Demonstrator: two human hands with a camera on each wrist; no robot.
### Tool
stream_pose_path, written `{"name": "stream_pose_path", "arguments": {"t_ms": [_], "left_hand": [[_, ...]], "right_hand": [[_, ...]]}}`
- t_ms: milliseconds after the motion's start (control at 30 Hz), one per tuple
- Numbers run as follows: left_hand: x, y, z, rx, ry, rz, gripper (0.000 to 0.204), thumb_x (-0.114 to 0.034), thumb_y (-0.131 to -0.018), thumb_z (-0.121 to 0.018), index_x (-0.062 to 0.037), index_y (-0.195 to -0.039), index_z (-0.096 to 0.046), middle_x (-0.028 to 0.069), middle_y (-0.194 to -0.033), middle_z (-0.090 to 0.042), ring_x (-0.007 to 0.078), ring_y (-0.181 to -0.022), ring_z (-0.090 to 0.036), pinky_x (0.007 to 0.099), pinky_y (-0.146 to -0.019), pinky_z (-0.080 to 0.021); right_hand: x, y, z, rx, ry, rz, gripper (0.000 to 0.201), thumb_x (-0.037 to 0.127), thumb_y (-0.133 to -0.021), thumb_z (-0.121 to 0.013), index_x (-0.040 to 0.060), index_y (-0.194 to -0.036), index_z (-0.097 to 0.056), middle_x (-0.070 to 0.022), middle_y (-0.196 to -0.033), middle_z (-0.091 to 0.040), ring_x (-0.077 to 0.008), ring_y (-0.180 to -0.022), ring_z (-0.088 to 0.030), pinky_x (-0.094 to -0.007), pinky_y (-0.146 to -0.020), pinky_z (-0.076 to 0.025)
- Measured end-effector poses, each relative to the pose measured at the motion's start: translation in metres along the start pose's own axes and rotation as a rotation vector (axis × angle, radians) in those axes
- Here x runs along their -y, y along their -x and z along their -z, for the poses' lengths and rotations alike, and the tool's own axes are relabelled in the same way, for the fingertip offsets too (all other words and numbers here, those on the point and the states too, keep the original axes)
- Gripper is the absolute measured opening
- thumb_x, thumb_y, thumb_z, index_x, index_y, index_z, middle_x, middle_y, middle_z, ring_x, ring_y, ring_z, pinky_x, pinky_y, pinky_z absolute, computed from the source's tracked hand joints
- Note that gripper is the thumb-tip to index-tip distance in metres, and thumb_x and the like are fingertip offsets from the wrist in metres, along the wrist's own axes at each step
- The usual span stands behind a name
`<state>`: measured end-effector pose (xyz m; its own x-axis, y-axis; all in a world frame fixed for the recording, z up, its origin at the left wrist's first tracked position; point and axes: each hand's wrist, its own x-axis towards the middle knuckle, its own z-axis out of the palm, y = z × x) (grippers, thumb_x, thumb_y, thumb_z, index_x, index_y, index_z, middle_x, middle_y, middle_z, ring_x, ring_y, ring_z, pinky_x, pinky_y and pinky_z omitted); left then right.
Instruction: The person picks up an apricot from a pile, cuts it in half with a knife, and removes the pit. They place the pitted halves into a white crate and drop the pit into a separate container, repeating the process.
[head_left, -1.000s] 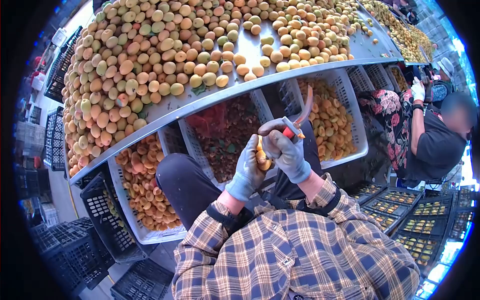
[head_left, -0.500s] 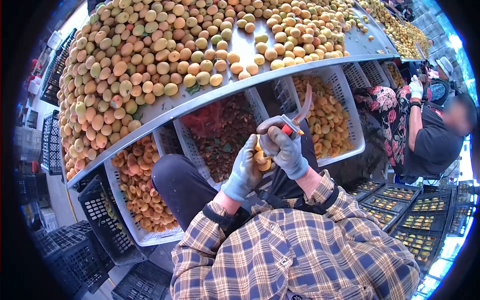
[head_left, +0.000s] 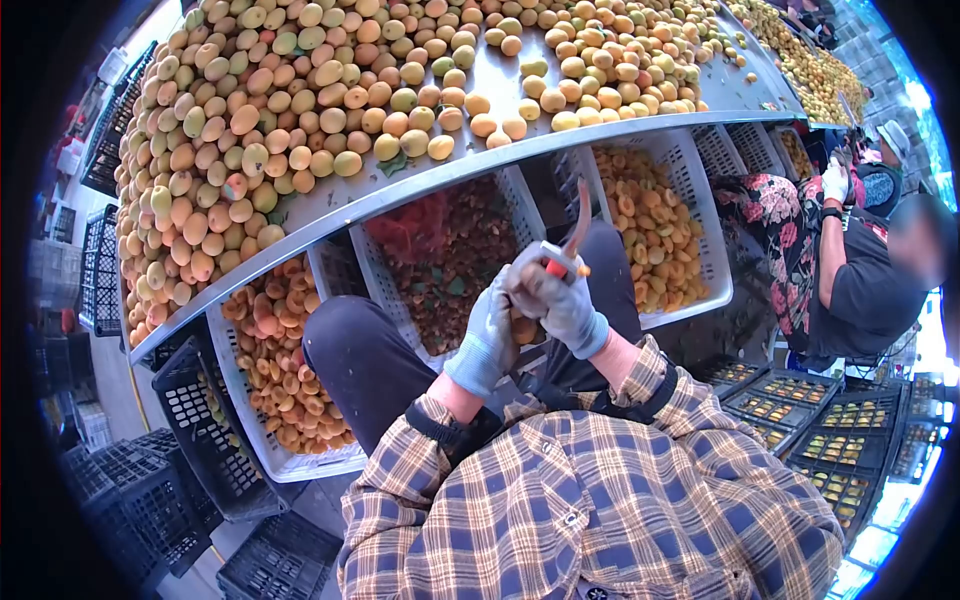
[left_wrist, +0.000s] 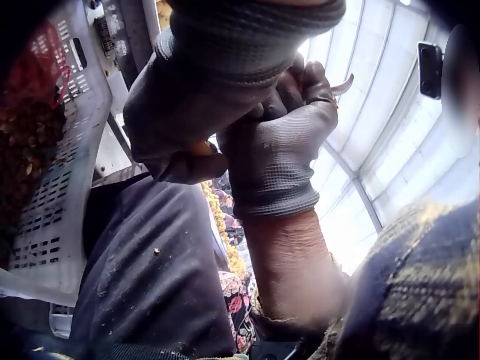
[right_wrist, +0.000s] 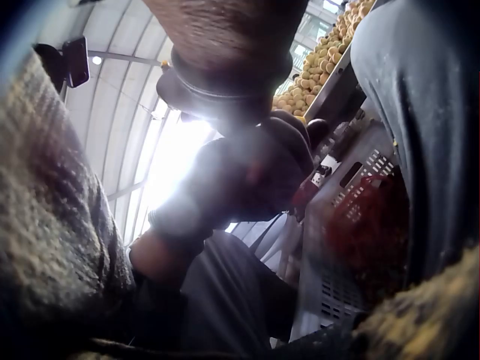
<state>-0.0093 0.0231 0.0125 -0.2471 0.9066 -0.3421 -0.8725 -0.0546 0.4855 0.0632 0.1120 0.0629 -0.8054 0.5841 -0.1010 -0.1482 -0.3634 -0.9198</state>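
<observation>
Both hands wear grey gloves and meet above the lap in the head view. The left hand curls round an apricot, mostly hidden by the fingers; a bit of orange fruit shows at its fingers in the left wrist view. Fingers of the right hand are wrapped round a tool with a red part and a curved blade that points up and away. The right hand lies against the left fingers. In the right wrist view the hands are dark and the fruit cannot be made out.
A metal table heaped with whole apricots lies ahead. Below its edge stand white crates of halved fruit and one of dark pits. Black crates stand at left, filled trays at right, beside a seated person.
The right hand has turned and moved slightly left and down, closer over the left hand. The blade stands more upright, and the fruit is more covered than before.
</observation>
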Motion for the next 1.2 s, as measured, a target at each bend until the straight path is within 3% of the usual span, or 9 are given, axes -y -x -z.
{"name": "stream_pose_path", "arguments": {"t_ms": [300,400,467,533,633,700,833,967,1200], "left_hand": [[0.012,-0.010,0.021,0.018,-0.227,0.039,0.022,-0.031,-0.095,-0.048,-0.0131,-0.103,-0.057,0.0036,-0.094,-0.060,0.0182,-0.082,-0.062,0.0334,-0.069,-0.053],[0.002,-0.014,0.021,0.051,-0.392,0.061,0.027,-0.034,-0.096,-0.046,-0.0113,-0.106,-0.056,0.0051,-0.094,-0.060,0.0203,-0.081,-0.063,0.0345,-0.067,-0.054],[-0.005,-0.029,0.004,-0.203,0.272,0.271,0.033,-0.040,-0.097,-0.045,-0.0098,-0.106,-0.055,0.0079,-0.090,-0.062,0.0213,-0.076,-0.063,0.0356,-0.065,-0.055],[-0.012,-0.032,0.012,-0.180,0.234,0.200,0.040,-0.045,-0.097,-0.043,-0.0075,-0.105,-0.056,0.0094,-0.090,-0.063,0.0218,-0.076,-0.063,0.0355,-0.066,-0.056],[-0.013,-0.033,0.018,-0.223,0.243,0.056,0.041,-0.044,-0.096,-0.044,-0.0081,-0.113,-0.056,0.0087,-0.104,-0.064,0.0241,-0.092,-0.062,0.0380,-0.084,-0.052],[-0.008,-0.030,0.024,-0.207,0.213,-0.033,0.040,-0.044,-0.096,-0.045,-0.0090,-0.114,-0.056,0.0077,-0.105,-0.063,0.0233,-0.095,-0.061,0.0387,-0.086,-0.050],[-0.011,-0.024,0.025,-0.249,0.218,-0.153,0.043,-0.044,-0.098,-0.041,-0.0060,-0.112,-0.056,0.0081,-0.102,-0.063,0.0249,-0.095,-0.060,0.0405,-0.086,-0.050],[-0.022,-0.020,0.028,-0.130,0.162,-0.144,0.044,-0.043,-0.098,-0.040,-0.0047,-0.111,-0.056,0.0091,-0.102,-0.063,0.0247,-0.094,-0.060,0.0395,-0.086,-0.050],[-0.006,-0.027,0.025,-0.258,0.094,-0.156,0.043,-0.045,-0.097,-0.043,-0.0053,-0.109,-0.054,0.0098,-0.097,-0.063,0.0223,-0.087,-0.062,0.0354,-0.084,-0.051]], "right_hand": [[-0.016,-0.004,0.010,0.177,-0.589,-0.134,0.026,0.028,-0.098,-0.046,0.0056,-0.086,-0.051,0.0070,-0.055,-0.027,-0.0039,-0.042,-0.025,-0.0213,-0.040,-0.023],[-0.008,-0.007,0.004,-0.040,-0.434,-0.044,0.022,0.024,-0.098,-0.049,0.0057,-0.086,-0.053,0.0061,-0.055,-0.030,-0.0042,-0.042,-0.028,-0.0211,-0.040,-0.025],[-0.005,-0.006,0.012,-0.092,-0.404,0.049,0.021,0.023,-0.097,-0.050,0.0054,-0.085,-0.054,0.0058,-0.055,-0.031,-0.0042,-0.042,-0.029,-0.0211,-0.040,-0.026],[0.005,-0.010,0.008,-0.142,-0.385,0.113,0.015,0.019,-0.094,-0.056,0.0047,-0.088,-0.056,0.0037,-0.056,-0.039,-0.0034,-0.043,-0.035,-0.0200,-0.041,-0.028],[-0.008,0.001,0.012,-0.217,0.570,0.418,0.026,0.026,-0.088,-0.066,0.0032,-0.099,-0.059,-0.0027,-0.069,-0.060,-0.0106,-0.057,-0.057,-0.0260,-0.054,-0.048],[-0.016,0.014,0.015,-0.221,1.036,0.175,0.041,0.032,-0.080,-0.073,0.0053,-0.106,-0.057,-0.0134,-0.091,-0.066,-0.0283,-0.077,-0.068,-0.0342,-0.066,-0.053],[-0.041,0.004,0.021,-0.294,1.056,0.360,0.032,0.027,-0.081,-0.067,0.0095,-0.106,-0.056,-0.0156,-0.075,-0.066,-0.0347,-0.069,-0.066,-0.0397,-0.060,-0.053],[-0.038,0.000,0.028,-0.299,0.615,0.127,0.030,0.028,-0.085,-0.066,0.0055,-0.103,-0.059,-0.0165,-0.071,-0.064,-0.0361,-0.070,-0.065,-0.0384,-0.060,-0.053],[-0.047,0.006,0.023,-0.263,1.008,0.344,0.015,0.029,-0.081,-0.063,0.0157,-0.088,-0.064,-0.0115,-0.072,-0.064,-0.0328,-0.065,-0.064,-0.0403,-0.055,-0.050]]}}
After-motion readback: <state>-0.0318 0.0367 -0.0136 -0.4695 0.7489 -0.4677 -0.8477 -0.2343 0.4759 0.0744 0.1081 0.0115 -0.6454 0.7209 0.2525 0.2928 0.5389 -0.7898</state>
